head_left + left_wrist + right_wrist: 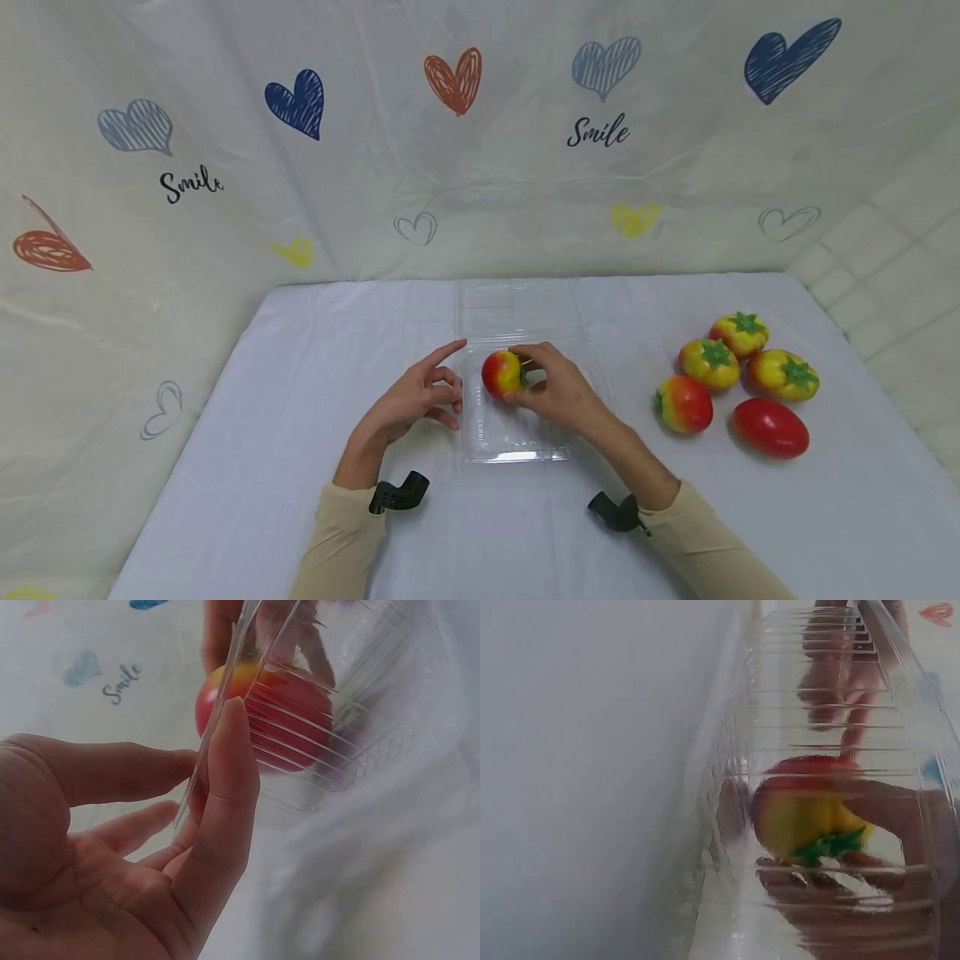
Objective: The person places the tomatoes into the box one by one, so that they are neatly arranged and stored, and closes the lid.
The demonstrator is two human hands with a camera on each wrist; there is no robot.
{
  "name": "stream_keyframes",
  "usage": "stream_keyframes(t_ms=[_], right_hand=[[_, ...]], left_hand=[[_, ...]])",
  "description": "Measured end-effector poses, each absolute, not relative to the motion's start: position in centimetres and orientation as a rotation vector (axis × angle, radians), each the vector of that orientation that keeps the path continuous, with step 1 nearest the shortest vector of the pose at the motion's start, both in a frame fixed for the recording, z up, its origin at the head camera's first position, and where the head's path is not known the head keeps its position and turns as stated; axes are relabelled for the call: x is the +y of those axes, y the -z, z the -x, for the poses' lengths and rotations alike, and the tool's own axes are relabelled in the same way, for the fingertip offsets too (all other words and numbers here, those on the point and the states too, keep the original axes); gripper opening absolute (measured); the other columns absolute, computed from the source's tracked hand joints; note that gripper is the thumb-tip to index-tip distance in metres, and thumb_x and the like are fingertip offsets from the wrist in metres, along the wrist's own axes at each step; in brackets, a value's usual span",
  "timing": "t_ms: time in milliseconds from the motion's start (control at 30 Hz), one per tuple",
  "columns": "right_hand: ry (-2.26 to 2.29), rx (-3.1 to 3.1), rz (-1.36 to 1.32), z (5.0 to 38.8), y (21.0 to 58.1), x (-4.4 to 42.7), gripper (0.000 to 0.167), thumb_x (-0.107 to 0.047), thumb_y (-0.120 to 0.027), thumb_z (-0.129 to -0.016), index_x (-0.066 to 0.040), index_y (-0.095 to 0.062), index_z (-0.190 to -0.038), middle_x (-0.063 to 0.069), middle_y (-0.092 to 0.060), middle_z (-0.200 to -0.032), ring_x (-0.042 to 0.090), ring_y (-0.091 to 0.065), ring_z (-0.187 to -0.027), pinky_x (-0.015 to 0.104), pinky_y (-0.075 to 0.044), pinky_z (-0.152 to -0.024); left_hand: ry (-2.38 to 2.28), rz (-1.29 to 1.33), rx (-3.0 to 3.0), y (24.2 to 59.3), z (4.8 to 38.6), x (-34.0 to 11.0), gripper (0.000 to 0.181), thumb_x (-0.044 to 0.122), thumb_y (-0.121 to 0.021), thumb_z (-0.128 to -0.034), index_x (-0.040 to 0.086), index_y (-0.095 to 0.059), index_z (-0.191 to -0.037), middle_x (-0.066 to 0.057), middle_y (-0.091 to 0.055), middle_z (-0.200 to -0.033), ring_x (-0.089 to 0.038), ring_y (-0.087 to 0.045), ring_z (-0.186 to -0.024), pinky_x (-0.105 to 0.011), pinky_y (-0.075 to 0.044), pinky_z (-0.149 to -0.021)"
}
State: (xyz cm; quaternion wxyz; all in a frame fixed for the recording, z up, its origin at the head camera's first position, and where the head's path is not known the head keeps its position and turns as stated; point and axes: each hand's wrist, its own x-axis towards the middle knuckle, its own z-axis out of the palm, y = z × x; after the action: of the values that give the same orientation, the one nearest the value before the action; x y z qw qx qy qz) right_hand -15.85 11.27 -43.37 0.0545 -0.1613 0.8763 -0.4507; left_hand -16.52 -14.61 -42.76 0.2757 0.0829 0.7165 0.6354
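Open clear container point(495, 437), flap toward the wall in head view. Left hand point(420, 396): left wrist view shows fingers pinching the rim, unclear from head view. Right hand point(558, 392) angled in from the right, thumb and fingers pinching red-yellow fruit point(501, 374) at the container; base contact can't tell. Five other fruits point(708, 364) right, head view only.

1. Your left hand point(142, 862) pinches the left rim of a clear plastic container point(356, 731).
2. A red-and-yellow fruit point(289, 731) shows through its wall.
3. Your right hand point(218, 634) touches the fruit.
4. Far behind: white backdrop point(45, 712), blue heart point(81, 669), "Smile" lettering point(121, 684).
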Motion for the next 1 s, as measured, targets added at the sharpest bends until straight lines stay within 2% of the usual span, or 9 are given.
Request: stream_keyframes(t_ms=[1000], right_hand=[[1.316, 2.714, 0.522, 15.9, 43.6, 9.3, 0.067, -0.019, -0.087, -0.084, -0.012, -0.057, -0.144, 0.011, -0.062, -0.141, 0.03, -0.067, -0.12, 0.043, -0.063, -0.094]], left_hand=[[-1.749, -0.254, 1.895, 43.0, 16.6, -14.7, 0.081, 0.001, -0.06, -0.0963, 0.024, -0.026, -0.166, -0.006, -0.055, -0.1, -0.019, -0.064, -0.079, -0.036, -0.066, -0.069]])
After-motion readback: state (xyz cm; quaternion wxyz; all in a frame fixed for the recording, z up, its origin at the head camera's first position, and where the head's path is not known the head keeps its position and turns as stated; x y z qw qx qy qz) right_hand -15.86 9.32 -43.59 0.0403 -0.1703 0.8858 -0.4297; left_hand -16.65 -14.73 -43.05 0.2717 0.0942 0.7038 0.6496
